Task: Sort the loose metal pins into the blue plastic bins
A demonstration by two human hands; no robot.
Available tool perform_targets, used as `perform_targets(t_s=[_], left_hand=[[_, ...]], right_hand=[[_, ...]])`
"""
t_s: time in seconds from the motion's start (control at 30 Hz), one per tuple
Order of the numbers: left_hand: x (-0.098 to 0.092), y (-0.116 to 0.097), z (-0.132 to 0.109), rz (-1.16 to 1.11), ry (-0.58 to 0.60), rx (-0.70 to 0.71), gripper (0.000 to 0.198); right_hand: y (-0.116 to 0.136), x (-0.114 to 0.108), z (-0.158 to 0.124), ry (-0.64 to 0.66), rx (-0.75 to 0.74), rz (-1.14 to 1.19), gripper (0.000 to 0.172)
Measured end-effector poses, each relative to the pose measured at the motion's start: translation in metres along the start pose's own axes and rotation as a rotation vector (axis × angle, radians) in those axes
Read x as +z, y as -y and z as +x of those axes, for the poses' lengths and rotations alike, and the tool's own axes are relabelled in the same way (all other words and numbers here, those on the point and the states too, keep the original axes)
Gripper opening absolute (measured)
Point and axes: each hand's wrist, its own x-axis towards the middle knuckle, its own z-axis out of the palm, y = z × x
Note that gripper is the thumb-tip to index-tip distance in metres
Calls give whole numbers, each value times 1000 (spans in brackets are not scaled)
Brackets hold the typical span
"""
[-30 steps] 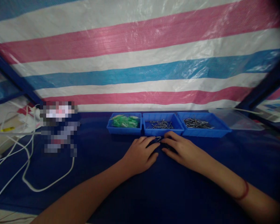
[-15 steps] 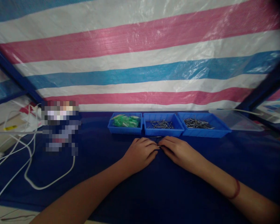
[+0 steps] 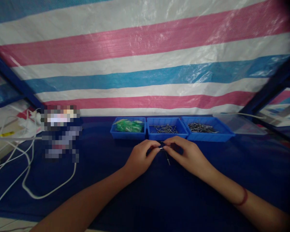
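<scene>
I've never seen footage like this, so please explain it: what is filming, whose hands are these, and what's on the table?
There is no machine here. One camera on a person's head looks down at their own bare hands. The left hand and right hand pinch a small metal part between them over a dark blue table. Behind stand three blue trays: the left tray holds green pieces, the middle tray and right tray small metal pins. White cables lie at the left; a striped tarp hangs behind.
</scene>
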Motion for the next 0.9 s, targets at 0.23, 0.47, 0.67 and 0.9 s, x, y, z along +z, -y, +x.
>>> perform_targets(t_s=[0.23,0.47,0.67,0.9], left_hand=[[1,-1,1,-76,-33,-2,19],[-1,-3,2,-93,96,39,22],[-1,-5,3,-114,136,54,20],[0,-5,2,-108,88,35,17]], right_hand=[[6,2,-2,-53,174,293,24],[12,4,-6,-118,165,331,19],[9,5,-6,-118,137,324,15],[9,4,-6,-102,123,294,12]])
